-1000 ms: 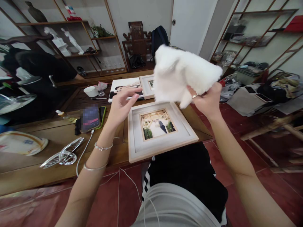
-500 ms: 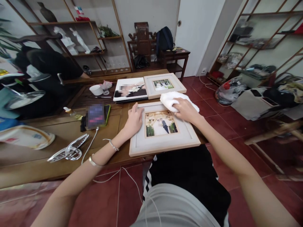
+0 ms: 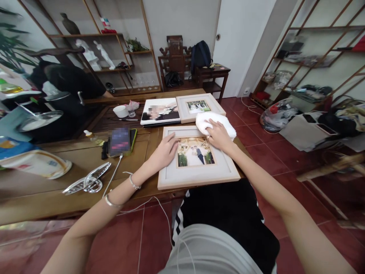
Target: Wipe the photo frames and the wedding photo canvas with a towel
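Observation:
A picture frame [image 3: 199,176] with a pale wooden edge, a wide white border and a wedding photo in its middle lies flat at the table's near edge. My left hand [image 3: 167,150] rests on its left side, fingers stretched out over the border towards the photo. A folded white cloth [image 3: 203,121] is under my right hand [image 3: 218,135], whose fingers press it onto the frame's upper right corner. Behind are a second photo frame [image 3: 184,108] and a white-edged photo album or panel [image 3: 145,114] lying on something dark.
On the wooden table [image 3: 132,152] to the left lie a clear hair clip [image 3: 88,179], a phone [image 3: 121,140] on a white cable, a dropper bottle [image 3: 94,137], a white cup [image 3: 121,111] and a white package [image 3: 42,161]. A person in black [image 3: 74,80] leans at the far left.
My left hand has slid inward and down over the frame's border, nearer the photo. My right hand keeps the cloth at the upper right corner, shifted slightly. The whole view has tilted a little.

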### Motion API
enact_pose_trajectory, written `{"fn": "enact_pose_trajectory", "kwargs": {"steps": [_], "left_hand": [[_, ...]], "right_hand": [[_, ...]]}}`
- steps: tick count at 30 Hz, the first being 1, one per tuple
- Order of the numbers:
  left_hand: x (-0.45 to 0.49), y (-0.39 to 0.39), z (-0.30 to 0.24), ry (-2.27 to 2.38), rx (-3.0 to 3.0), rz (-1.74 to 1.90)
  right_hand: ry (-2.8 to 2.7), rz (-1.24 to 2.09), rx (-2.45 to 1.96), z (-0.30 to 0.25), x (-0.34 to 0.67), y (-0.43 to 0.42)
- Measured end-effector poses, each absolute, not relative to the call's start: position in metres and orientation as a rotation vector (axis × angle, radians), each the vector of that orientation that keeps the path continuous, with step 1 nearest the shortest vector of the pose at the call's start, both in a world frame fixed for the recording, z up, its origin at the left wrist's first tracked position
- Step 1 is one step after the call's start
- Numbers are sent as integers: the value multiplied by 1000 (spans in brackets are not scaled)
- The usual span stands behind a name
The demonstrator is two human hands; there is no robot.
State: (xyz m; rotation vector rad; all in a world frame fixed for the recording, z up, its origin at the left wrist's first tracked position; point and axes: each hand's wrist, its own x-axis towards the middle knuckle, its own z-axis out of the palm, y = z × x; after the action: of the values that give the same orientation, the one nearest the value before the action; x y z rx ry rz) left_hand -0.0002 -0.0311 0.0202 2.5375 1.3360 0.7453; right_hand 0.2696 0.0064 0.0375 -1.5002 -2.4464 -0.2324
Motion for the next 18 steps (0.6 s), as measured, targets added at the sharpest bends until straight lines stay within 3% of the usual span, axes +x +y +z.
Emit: {"fn": "enact_pose_trajectory", "kwargs": {"steps": [18], "left_hand": [[-10, -21, 0, 1411, 2479, 839]], "right_hand": [[-2522, -275, -1458, 53, 261, 9]]}}
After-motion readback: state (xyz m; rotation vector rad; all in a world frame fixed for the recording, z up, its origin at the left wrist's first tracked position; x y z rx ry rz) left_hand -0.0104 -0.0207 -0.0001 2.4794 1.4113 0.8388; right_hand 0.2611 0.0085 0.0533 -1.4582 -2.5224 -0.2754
